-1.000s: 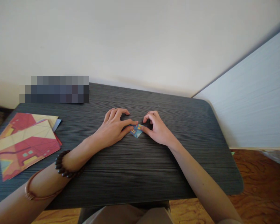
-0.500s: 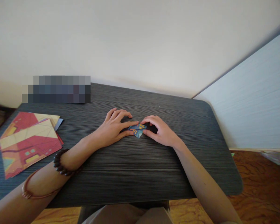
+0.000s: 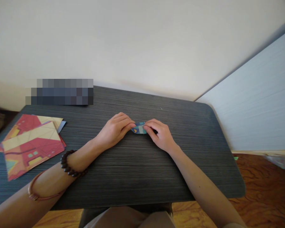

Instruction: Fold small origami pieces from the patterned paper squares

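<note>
A small folded piece of blue patterned paper (image 3: pixel 139 128) lies at the middle of the dark striped table (image 3: pixel 137 171). My left hand (image 3: pixel 115 129) pinches its left end with curled fingers. My right hand (image 3: pixel 160 134) pinches its right end, fingers bent over it. Both hands rest low on the tabletop and cover part of the paper. A dark bead bracelet (image 3: pixel 70 164) and a thin copper bangle (image 3: pixel 41 193) are on my left forearm.
A loose stack of red, cream and orange patterned paper sheets (image 3: pixel 30 145) lies at the table's left edge. A blurred dark object (image 3: pixel 60 91) sits at the back left. A pale wall runs behind; a light panel (image 3: pixel 258 104) stands right of the table.
The small paper has gone from a diamond shape to a flatter, narrower strip. Both hands' fingers have closed in on its ends and shifted slightly away from me.
</note>
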The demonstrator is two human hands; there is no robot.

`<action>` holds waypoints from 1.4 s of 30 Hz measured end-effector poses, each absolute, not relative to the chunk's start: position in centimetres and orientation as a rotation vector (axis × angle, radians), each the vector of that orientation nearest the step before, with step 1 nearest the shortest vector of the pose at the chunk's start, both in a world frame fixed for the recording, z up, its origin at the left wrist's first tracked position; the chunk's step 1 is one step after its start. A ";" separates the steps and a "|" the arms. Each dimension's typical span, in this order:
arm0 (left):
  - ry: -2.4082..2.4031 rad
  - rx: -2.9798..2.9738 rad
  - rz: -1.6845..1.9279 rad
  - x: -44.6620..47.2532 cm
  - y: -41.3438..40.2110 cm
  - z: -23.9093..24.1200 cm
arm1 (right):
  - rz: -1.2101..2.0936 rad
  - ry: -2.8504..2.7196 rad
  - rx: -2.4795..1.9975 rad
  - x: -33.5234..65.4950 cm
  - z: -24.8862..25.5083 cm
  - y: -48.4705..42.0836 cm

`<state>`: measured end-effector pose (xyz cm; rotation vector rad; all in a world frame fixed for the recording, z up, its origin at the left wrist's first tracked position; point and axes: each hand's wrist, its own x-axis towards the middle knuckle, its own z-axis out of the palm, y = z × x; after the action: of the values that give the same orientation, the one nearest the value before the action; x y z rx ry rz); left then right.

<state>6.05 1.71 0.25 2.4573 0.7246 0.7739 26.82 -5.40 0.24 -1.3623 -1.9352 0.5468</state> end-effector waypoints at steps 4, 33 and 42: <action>0.829 2.347 0.768 6.0 1.5 0.4 | 0.639 -1.773 -1.428 26.1 0.2 -5.5; 0.789 2.366 0.482 5.7 1.9 1.0 | 0.694 -1.870 -1.516 26.6 0.2 -5.2; 0.734 2.516 0.456 5.1 2.7 0.1 | 0.536 -2.056 -1.378 27.4 -0.5 -4.7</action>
<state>5.14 2.66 0.07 2.5163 0.7339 0.4558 27.43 -4.70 -0.55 -1.3784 -2.0564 0.5357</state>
